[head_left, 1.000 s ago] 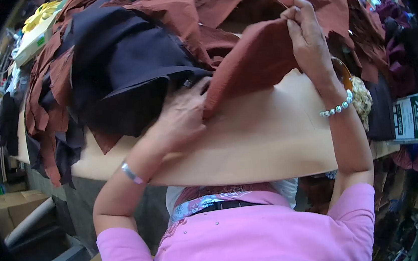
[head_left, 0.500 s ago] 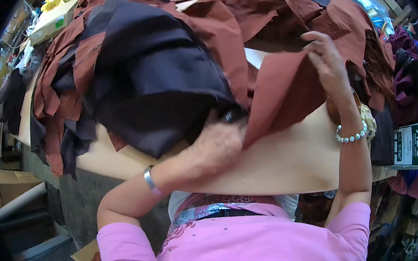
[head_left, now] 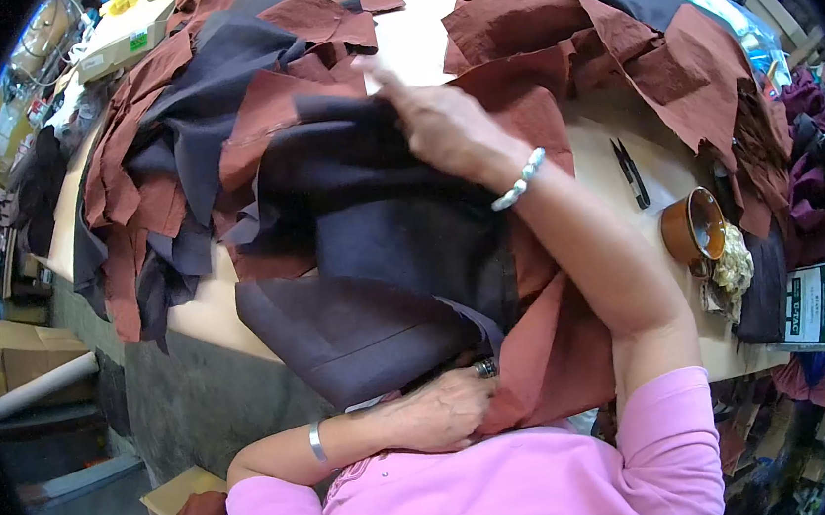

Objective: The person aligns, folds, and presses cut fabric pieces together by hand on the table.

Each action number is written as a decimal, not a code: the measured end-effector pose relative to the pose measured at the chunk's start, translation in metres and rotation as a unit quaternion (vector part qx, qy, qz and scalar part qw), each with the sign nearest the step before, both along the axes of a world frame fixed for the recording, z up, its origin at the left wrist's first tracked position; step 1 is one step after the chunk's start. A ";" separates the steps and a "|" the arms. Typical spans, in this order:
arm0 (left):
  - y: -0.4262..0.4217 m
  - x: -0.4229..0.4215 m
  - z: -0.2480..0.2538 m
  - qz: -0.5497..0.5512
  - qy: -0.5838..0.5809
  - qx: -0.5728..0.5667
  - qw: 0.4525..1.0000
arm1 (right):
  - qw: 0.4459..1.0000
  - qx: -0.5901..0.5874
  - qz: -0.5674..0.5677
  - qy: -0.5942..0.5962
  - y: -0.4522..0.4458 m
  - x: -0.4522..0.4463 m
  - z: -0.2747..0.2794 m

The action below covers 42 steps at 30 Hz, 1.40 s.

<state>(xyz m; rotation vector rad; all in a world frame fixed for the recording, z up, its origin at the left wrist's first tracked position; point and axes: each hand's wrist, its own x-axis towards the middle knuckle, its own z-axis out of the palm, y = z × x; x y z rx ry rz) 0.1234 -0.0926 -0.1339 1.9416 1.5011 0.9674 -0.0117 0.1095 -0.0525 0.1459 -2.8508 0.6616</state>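
Mid-feed, I'm seeing dark cloth [head_left: 400, 229] partly covering the counter [head_left: 666, 154]. Near six o'clock, the left hand [head_left: 437, 411] is hiding its fingertips in folds; near twelve, the right hand [head_left: 445, 130] is showing blurred; I can't tell either's grip. Past three, a package [head_left: 819, 306] is reading "ABC".

One mug [head_left: 683, 231], two bracelets [head_left: 519, 181]

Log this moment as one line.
left hand: at dark cloth near edge, grip unclear | right hand: at its far side, blurred | mug: on table
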 end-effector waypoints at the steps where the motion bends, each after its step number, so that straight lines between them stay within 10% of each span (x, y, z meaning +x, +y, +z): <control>1: -0.001 0.001 -0.003 0.021 -0.028 0.041 0.999 | 0.999 -0.011 -0.038 -0.012 0.007 0.011 0.017; 5: -0.013 -0.042 0.039 -0.147 0.107 -0.094 0.979 | 0.979 0.014 -0.117 0.168 0.064 0.065 0.040; 7: -0.030 -0.074 0.063 -0.038 0.090 -0.018 0.995 | 0.963 0.072 -0.115 0.234 0.081 0.107 0.052; 9: -0.035 -0.102 0.131 0.104 0.205 -0.267 0.936 | 0.969 0.045 -0.135 0.202 0.076 0.146 0.056; 14: -0.039 -0.198 0.154 0.341 0.516 -0.018 0.785 | 0.988 -0.119 -0.094 -0.029 0.037 0.211 0.031; 17: -0.041 -0.287 0.149 0.413 0.497 0.027 0.763 | 0.979 -0.160 -0.021 -0.128 0.025 0.219 0.016; 22: 0.011 -0.229 0.159 0.412 0.368 0.176 0.815 | 0.984 -0.131 -0.052 0.108 0.051 0.225 0.006; 35: 0.056 -0.118 0.045 0.414 0.252 -0.088 0.870 | 0.980 0.048 -0.187 0.056 0.091 0.112 -0.058; 42: 0.054 -0.200 0.026 0.494 0.296 0.000 0.817 | 0.988 0.004 -0.137 0.078 0.104 0.147 -0.064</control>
